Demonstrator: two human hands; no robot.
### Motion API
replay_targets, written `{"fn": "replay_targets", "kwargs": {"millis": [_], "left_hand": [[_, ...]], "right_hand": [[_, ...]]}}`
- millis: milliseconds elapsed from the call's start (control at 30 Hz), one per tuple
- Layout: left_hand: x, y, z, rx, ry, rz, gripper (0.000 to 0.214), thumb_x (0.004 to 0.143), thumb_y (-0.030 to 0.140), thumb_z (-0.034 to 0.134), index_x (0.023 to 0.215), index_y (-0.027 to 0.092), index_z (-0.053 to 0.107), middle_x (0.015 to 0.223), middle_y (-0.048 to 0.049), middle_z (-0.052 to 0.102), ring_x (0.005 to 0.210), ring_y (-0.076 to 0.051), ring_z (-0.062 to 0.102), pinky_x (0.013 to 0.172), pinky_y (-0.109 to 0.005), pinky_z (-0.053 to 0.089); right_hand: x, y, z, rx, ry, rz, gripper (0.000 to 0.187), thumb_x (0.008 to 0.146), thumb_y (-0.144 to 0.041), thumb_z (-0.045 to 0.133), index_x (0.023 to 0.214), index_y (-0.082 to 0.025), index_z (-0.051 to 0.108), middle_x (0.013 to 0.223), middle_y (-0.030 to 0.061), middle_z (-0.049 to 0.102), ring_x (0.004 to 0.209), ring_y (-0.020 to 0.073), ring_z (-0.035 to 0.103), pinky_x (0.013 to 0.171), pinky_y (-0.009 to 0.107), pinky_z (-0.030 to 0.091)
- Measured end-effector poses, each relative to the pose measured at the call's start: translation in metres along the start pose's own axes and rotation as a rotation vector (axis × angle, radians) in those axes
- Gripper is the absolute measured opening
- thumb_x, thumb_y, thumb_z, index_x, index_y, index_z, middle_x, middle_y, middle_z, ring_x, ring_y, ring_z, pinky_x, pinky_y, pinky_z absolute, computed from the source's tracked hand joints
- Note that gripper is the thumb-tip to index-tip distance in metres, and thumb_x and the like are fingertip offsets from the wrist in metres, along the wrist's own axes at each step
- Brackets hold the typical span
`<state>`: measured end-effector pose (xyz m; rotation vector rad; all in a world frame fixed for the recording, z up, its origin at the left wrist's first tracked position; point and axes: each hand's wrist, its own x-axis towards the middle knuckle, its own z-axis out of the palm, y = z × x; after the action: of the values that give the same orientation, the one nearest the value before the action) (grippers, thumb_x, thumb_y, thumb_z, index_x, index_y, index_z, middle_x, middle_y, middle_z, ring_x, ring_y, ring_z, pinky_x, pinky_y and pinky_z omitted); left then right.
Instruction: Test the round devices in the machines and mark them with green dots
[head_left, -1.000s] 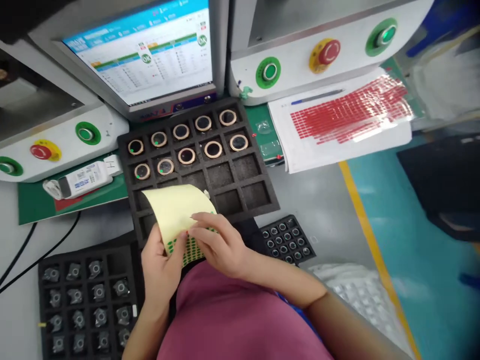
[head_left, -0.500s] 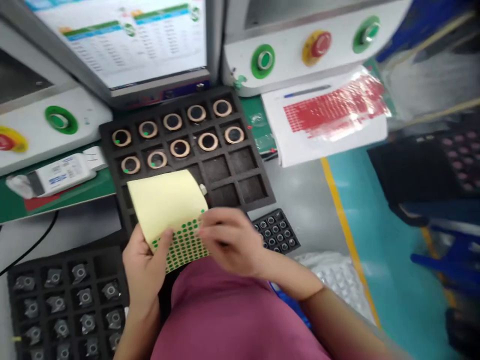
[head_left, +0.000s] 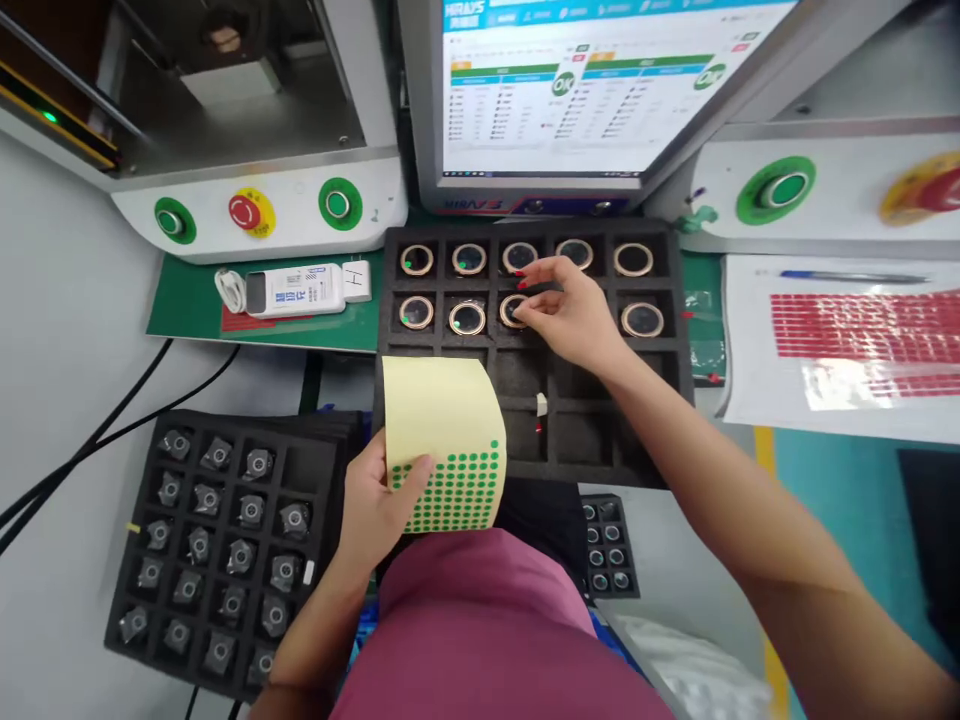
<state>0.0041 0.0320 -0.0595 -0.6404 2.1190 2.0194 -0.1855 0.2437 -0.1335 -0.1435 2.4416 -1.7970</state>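
Observation:
My left hand (head_left: 379,505) grips a yellow sheet of green dot stickers (head_left: 446,450) by its lower left corner, held above the near edge of a black foam tray (head_left: 671,370). The tray's two far rows hold copper-rimmed round parts. My right hand (head_left: 566,315) reaches over the tray, fingers pinched together on the third part (head_left: 512,310) of the second row. Whether a sticker sits under the fingertips is hidden. The parts further left carry a green dot, among them one at the left end of the second row (head_left: 415,312).
A monitor (head_left: 592,90) stands behind the tray between two white machine panels with green and red buttons (head_left: 247,212). A second foam tray of small metal parts (head_left: 217,545) lies at the near left, a smaller tray (head_left: 609,550) near my body, and a red-printed sheet (head_left: 855,340) at the right.
My right hand left the sticker sheet and reached forward to the ringed part in the tray's second row. My head turned left, shifting the whole view; the left hand kept the sheet.

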Motion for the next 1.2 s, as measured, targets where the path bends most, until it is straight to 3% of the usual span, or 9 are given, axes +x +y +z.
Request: {"fn": "replay_targets", "kwargs": {"millis": [333,633,733,833,1000,1200], "left_hand": [[0.005,0.000,-0.004,-0.014,-0.020,0.008,0.021,0.082,0.032,0.071,0.095,0.016,0.074,0.090,-0.0065,0.078,0.080,-0.019,0.075,0.066,-0.021,0.059],[0.009,0.003,0.002,-0.077,0.022,0.031,0.022,0.080,0.033,0.074,0.093,0.015,0.075,0.089,-0.0061,0.078,0.080,-0.019,0.074,0.067,-0.021,0.058],[0.010,0.005,0.005,-0.079,0.049,0.036,0.024,0.081,0.034,0.073,0.095,0.015,0.075,0.093,-0.0069,0.078,0.084,-0.020,0.074,0.070,-0.023,0.058],[0.010,0.006,0.009,-0.095,0.054,0.039,0.029,0.081,0.036,0.074,0.100,0.014,0.074,0.099,-0.0085,0.077,0.090,-0.022,0.073,0.074,-0.025,0.058],[0.009,0.007,0.018,-0.131,0.029,0.048,0.032,0.081,0.037,0.074,0.103,0.014,0.073,0.100,-0.0091,0.077,0.089,-0.023,0.073,0.075,-0.028,0.058],[0.005,0.014,0.026,-0.134,0.039,0.092,0.031,0.080,0.039,0.074,0.098,0.014,0.074,0.097,-0.0090,0.077,0.082,-0.022,0.073,0.075,-0.030,0.059]], "right_hand": [[0.004,-0.001,0.008,-0.045,-0.032,0.016,0.046,0.061,-0.011,0.060,0.106,-0.021,0.052,0.099,0.0025,0.056,0.058,0.0102,0.058,0.056,0.026,0.052],[0.007,0.000,0.013,-0.231,0.085,-0.060,0.053,0.058,-0.008,0.063,0.108,-0.020,0.051,0.102,0.0045,0.053,0.059,0.0111,0.056,0.060,0.031,0.056],[-0.013,-0.020,0.011,-0.144,0.180,-0.200,0.050,0.067,-0.012,0.067,0.112,-0.024,0.047,0.105,0.0053,0.055,0.077,0.0167,0.063,0.068,0.033,0.058],[-0.054,-0.053,0.013,-0.023,0.227,-0.391,0.042,0.081,-0.013,0.064,0.116,-0.028,0.046,0.110,0.0052,0.056,0.088,0.0176,0.066,0.077,0.036,0.059],[-0.113,-0.089,0.026,-0.050,-0.024,-0.523,0.046,0.085,-0.005,0.061,0.123,-0.028,0.047,0.106,0.0045,0.061,0.099,0.0205,0.066,0.088,0.040,0.058],[-0.127,-0.089,0.030,-0.124,-0.084,-0.599,0.045,0.087,-0.002,0.056,0.126,-0.023,0.046,0.099,0.0054,0.064,0.101,0.0183,0.065,0.085,0.033,0.059]]}}
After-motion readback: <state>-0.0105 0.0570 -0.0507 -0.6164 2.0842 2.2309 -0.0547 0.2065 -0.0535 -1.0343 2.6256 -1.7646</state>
